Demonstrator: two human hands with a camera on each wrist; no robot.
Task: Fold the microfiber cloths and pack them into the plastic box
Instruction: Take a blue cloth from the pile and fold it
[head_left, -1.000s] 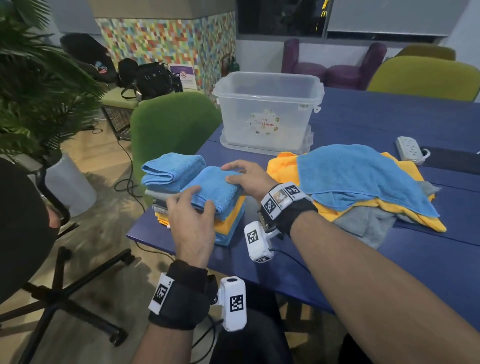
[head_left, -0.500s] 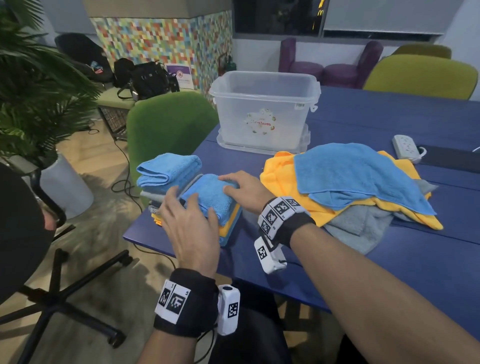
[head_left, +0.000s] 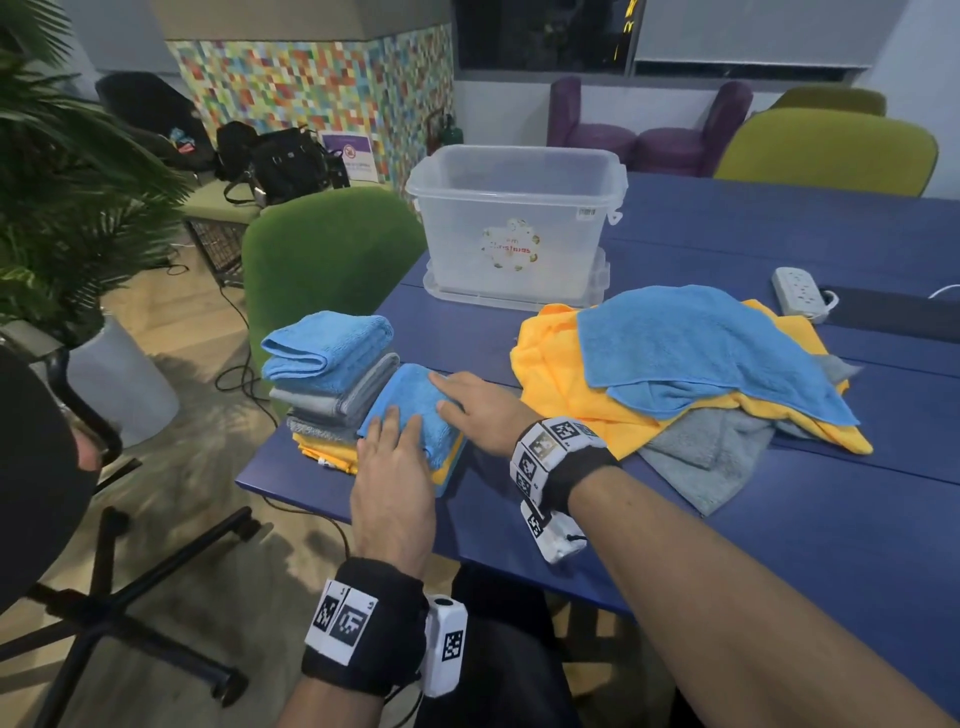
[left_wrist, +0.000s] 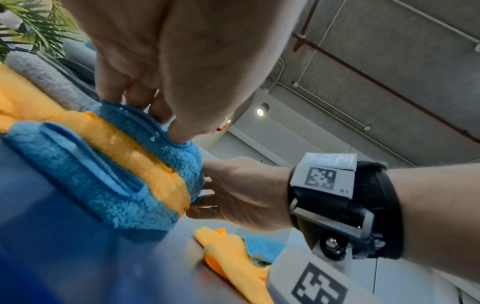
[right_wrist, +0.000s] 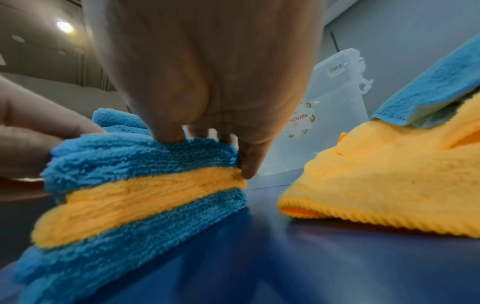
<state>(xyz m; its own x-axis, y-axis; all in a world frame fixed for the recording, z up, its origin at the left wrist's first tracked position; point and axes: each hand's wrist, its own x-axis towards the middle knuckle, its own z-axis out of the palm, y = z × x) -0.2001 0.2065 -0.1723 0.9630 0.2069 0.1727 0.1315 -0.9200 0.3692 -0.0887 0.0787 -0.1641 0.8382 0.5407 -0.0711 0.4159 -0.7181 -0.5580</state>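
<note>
A folded blue cloth (head_left: 410, 397) tops a small blue-yellow-blue stack (right_wrist: 140, 197) at the table's near left corner. My left hand (head_left: 397, 426) lies flat on its near end, fingertips (left_wrist: 179, 133) pressing into the pile. With straight fingers, my right hand (head_left: 457, 395) presses its right edge, and one finger (right_wrist: 248, 164) reaches down the side. To the left stands a taller folded stack (head_left: 332, 384), blue over grey over yellow. Unfolded blue, yellow and grey cloths (head_left: 696, 358) lie heaped on the right. Behind them is the clear plastic box (head_left: 514, 223), with no lid on and nothing visible inside.
The blue table (head_left: 779, 519) runs away to the right, with a white power strip (head_left: 797, 291) at its far side. A green chair (head_left: 332, 249) stands beyond the left edge. A potted plant (head_left: 62, 197) and an office chair base (head_left: 130, 597) are on the floor at left.
Both hands brought the folded blue cloth down onto the stack. A second ago they held it slightly raised; now they lie flat and press it.
</note>
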